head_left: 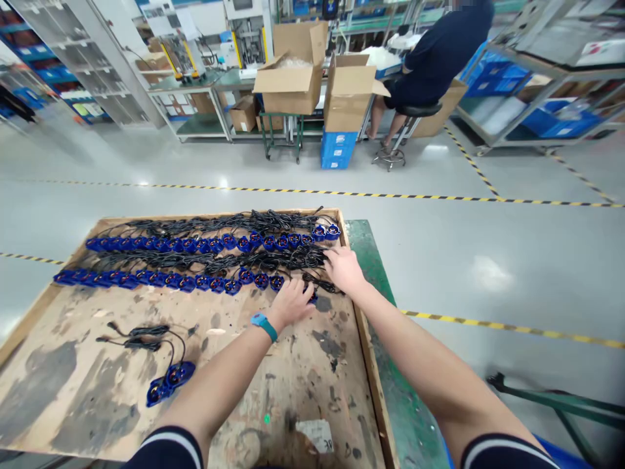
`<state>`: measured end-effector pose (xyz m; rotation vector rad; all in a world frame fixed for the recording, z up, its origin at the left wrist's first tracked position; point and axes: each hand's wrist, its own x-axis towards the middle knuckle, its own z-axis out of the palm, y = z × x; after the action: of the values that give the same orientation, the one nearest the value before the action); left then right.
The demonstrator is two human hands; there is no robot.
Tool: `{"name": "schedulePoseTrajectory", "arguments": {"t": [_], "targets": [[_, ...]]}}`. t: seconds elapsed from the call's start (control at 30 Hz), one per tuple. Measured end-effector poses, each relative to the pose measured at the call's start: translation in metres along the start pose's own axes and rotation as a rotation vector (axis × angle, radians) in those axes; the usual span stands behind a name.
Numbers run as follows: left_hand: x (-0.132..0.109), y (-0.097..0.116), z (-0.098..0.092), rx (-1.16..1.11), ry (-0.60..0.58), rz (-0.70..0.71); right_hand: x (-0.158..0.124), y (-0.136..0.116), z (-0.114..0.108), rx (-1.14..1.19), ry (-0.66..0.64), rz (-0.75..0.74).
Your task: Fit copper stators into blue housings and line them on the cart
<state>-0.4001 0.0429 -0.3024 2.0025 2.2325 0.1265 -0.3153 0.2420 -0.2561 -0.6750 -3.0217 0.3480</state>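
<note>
Two long rows of blue connector heads with black cables (pixel 209 244) lie across the far half of a worn wooden tray (pixel 273 384). My left hand (pixel 293 301), with a teal wristband, rests at the right end of the near row (pixel 185 281), fingers curled over a blue piece that is mostly hidden. My right hand (pixel 344 268) lies just right of it on the black cables, fingers bent down onto them. Two more blue connectors with a coiled cable (pixel 166 381) lie apart at the near left.
The tray sits on a green metal table (pixel 381 273) whose edge runs along the right. Beyond is grey floor with yellow-black tape lines, open cardboard boxes (pixel 293 71), blue crates, shelving, and a person seated on a stool (pixel 430 58).
</note>
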Motion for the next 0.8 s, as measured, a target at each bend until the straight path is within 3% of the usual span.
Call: {"name": "schedulePoseTrajectory", "arguments": {"t": [0.17, 0.27, 0.33, 0.4, 0.47, 0.57, 0.7, 0.8], "targets": [[0.005, -0.009, -0.011, -0.029, 0.019, -0.048, -0.032, 0.013, 0.007, 0.021, -0.140, -0.084], [-0.004, -0.006, -0.020, -0.021, 0.047, -0.064, -0.036, 0.012, 0.016, 0.165, 0.019, -0.073], [-0.026, 0.003, -0.023, -0.068, 0.115, -0.075, -0.045, -0.001, 0.025, 0.403, 0.161, 0.043], [-0.069, 0.015, -0.026, -0.180, 0.179, -0.111, -0.065, -0.027, 0.033, 0.706, 0.162, 0.183], [-0.131, 0.024, -0.031, -0.314, 0.199, -0.175, -0.091, -0.069, 0.042, 0.933, 0.067, 0.262], [-0.243, 0.013, -0.040, -0.409, 0.261, -0.339, -0.131, -0.153, 0.053, 0.933, -0.026, 0.206], [-0.373, -0.052, -0.051, -0.296, 0.435, -0.717, -0.164, -0.283, 0.070, 0.678, -0.174, -0.072], [-0.426, -0.113, -0.055, -0.139, 0.354, -0.860, -0.173, -0.375, 0.089, 0.506, -0.310, -0.204]]}}
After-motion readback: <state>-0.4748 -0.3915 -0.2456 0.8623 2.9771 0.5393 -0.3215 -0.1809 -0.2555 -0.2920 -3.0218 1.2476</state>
